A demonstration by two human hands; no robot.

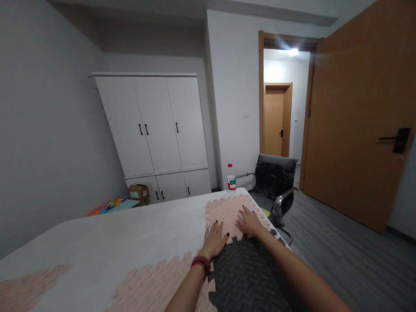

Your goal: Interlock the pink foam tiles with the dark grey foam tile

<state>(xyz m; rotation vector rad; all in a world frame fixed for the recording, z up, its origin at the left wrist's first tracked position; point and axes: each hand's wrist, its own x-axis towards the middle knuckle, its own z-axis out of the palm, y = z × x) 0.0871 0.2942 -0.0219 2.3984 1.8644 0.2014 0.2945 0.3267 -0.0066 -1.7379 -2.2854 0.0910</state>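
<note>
The pink mat (225, 211) lies at the counter's (146, 234) corner, meeting the black mat (242, 273), with a bottle (231, 182) beyond its far edge. The left hand (214, 241), fingers slightly spread, is at its near left corner; the right hand (250, 222), fingers spread and bent, is over its right part.

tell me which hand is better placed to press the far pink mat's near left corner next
Probably the left hand: it lies at that corner of the far pink mat. The right hand lies farther right, over the mat.
</note>
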